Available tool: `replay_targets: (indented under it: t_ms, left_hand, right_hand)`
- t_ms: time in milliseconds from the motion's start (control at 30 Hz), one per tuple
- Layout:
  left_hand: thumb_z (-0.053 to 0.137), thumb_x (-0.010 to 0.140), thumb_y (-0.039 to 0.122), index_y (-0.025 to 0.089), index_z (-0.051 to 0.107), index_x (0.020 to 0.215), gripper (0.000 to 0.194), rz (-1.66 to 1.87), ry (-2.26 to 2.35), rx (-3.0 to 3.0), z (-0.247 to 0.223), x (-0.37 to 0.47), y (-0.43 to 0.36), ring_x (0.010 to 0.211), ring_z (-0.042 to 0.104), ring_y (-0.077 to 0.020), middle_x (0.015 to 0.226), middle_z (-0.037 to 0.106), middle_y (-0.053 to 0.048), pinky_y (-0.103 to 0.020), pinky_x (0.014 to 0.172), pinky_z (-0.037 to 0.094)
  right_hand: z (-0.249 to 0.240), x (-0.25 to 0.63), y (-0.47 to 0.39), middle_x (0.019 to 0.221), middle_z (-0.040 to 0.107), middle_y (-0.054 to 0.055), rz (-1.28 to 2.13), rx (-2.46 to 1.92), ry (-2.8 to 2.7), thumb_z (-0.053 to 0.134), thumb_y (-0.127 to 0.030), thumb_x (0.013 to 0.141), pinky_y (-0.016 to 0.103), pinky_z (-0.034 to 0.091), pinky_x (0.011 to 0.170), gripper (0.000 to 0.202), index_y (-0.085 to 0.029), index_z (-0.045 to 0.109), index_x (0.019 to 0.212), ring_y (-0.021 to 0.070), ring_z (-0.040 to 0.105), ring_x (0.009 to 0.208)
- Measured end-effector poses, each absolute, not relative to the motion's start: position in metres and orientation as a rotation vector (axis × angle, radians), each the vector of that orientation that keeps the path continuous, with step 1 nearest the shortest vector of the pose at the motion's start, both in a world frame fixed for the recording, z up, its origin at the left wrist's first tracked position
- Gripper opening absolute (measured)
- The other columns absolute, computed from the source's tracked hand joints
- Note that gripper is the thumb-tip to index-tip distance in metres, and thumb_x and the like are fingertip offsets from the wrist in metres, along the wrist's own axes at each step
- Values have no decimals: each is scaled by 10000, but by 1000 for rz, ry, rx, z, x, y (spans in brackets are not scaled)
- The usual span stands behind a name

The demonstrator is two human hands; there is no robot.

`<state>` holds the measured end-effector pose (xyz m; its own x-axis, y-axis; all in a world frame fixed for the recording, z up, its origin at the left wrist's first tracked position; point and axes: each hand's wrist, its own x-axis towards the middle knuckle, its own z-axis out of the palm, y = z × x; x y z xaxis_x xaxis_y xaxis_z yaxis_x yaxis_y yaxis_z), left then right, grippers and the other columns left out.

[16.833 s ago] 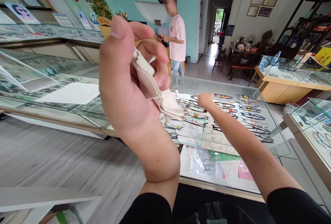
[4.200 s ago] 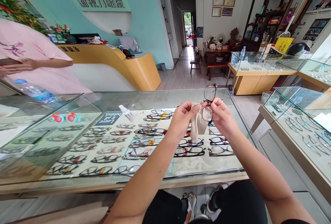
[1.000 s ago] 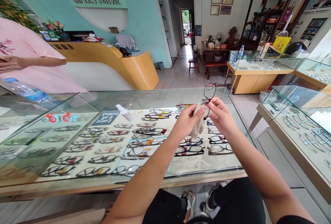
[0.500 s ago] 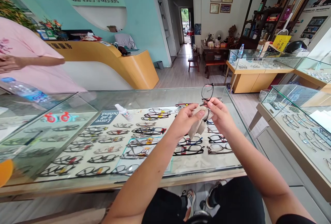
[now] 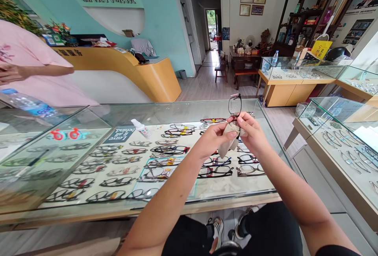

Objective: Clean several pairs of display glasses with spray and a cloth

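Observation:
A pair of dark-framed glasses (image 5: 235,105) is held up over the glass display case, one lens upright above my fingers. My left hand (image 5: 215,138) pinches a beige cloth (image 5: 228,144) around the lower part of the frame. My right hand (image 5: 250,130) grips the frame from the right, thumb and fingers close together near its middle. The other lens is mostly hidden by the cloth and fingers. A white spray bottle (image 5: 141,128) stands on the case to the left of my hands.
Rows of glasses (image 5: 170,149) lie in the display case (image 5: 233,204). A water bottle (image 5: 31,104) stands at the far left, near a person in pink (image 5: 44,67). Another glass case (image 5: 339,138) is on the right.
The glasses have tilted and shifted slightly left in my hands. My left hand and the cloth have moved a little. An orange shape at the lower left edge is gone.

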<state>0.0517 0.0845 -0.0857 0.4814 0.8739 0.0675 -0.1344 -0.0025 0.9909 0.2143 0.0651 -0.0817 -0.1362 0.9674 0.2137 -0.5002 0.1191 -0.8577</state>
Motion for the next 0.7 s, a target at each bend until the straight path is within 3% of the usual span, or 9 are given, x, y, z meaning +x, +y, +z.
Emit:
replay_targets:
  t_ms: [133, 367, 533, 700]
  left_hand:
    - [1023, 633, 482, 165, 839, 917, 464, 914, 740, 1357, -86, 51, 85, 829, 582, -164, 871, 693, -19, -277, 777, 476]
    - [1038, 584, 410, 167, 803, 1077, 597, 902, 716, 1326, -86, 52, 84, 814, 572, -145, 910, 697, -10, -265, 770, 479]
    - [967, 691, 497, 154, 720, 808, 439, 877, 765, 1490, -86, 52, 81, 750, 528, -142, 787, 614, 2, -268, 711, 440]
    - [949, 714, 514, 159, 699, 802, 443, 905, 739, 1515, -85, 53, 80, 713, 513, -138, 763, 589, 6, -263, 672, 424]
  right_hand:
    - [-82, 214, 65, 897, 787, -15, 1436, -587, -1004, 988, -573, 718, 283, 515, 710, 485, -261, 638, 844, 159, 689, 759]
    - [-84, 215, 64, 867, 746, -28, 1416, -604, -1012, 976, -588, 739, 279, 500, 680, 483, -263, 642, 869, 147, 643, 728]
    - [-83, 215, 63, 937, 774, -2, 1427, -597, -1009, 975, -581, 738, 279, 505, 691, 487, -253, 635, 856, 142, 631, 737]
    - [-82, 215, 62, 928, 778, -7, 1410, -595, -1029, 950, -585, 771, 289, 525, 711, 456, -267, 640, 877, 146, 634, 724]
